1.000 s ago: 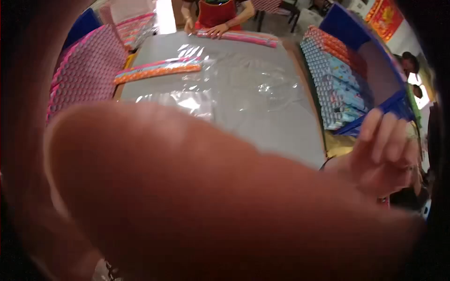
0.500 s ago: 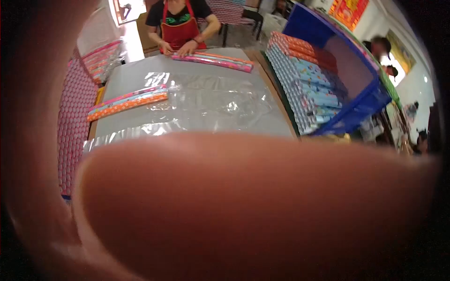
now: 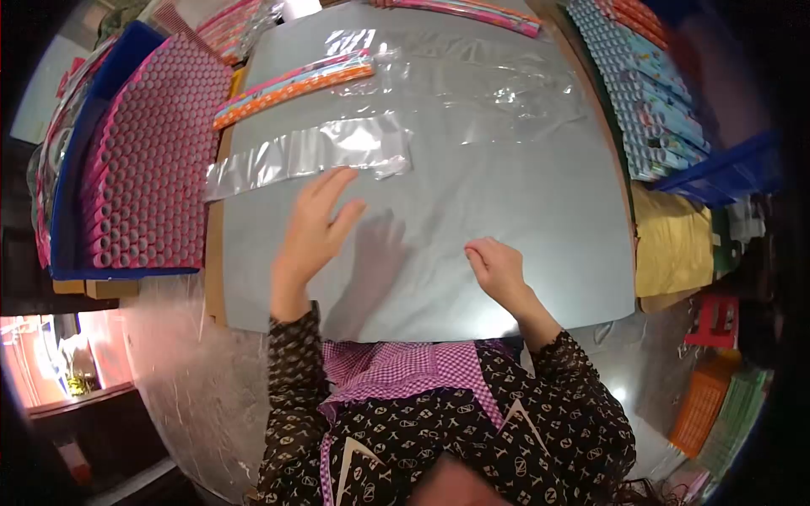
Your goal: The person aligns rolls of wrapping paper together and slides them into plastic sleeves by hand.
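Observation:
My left hand (image 3: 316,221) is over the left part of the grey table (image 3: 523,202), thumb and fingers apart, with nothing in it. Just beyond its fingertips lies a clear plastic sleeve (image 3: 291,156). My right hand (image 3: 496,268) is closed near the table's front, fingers curled in; whether it holds anything is hidden. Farther back on the left lie patterned rolls (image 3: 295,84) in pink, blue and orange, their right end by more clear plastic (image 3: 498,93).
On the left, a blue crate (image 3: 63,211) holds many pink rolls (image 3: 152,160). Blue and orange rolls (image 3: 645,93) are stacked at the right beside another blue crate (image 3: 734,173). Yellow material (image 3: 672,244) lies below it. More rolls (image 3: 472,10) are at the far edge.
The large blurred fingers that covered the camera have gone from the view. The view has tilted down, and both my hands now show over the table. The co-worker is out of view.

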`<action>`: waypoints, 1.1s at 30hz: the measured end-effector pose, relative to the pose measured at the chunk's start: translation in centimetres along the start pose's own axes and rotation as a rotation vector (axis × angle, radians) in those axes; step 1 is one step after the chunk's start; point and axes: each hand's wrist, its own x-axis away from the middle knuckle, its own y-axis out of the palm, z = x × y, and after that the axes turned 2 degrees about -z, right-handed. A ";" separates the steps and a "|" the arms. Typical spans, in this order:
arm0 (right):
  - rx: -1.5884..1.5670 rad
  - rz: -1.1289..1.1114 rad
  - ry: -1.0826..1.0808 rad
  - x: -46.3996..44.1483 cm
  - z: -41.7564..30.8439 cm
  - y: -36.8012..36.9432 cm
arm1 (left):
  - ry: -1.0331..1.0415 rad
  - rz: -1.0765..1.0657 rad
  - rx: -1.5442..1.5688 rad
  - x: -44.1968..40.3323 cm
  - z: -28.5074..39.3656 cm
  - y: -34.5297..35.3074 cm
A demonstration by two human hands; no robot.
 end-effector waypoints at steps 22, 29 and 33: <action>-0.678 -0.344 0.274 -13.3 -2.4 1.2 | -0.393 0.558 0.381 -5.7 -11.0 14.8; -0.930 -0.218 0.522 -18.0 -2.6 5.9 | -0.470 0.556 0.798 -4.7 -11.3 13.8; -1.034 -0.121 0.617 -19.5 -2.4 8.0 | -0.465 0.491 0.778 -4.4 -11.7 13.7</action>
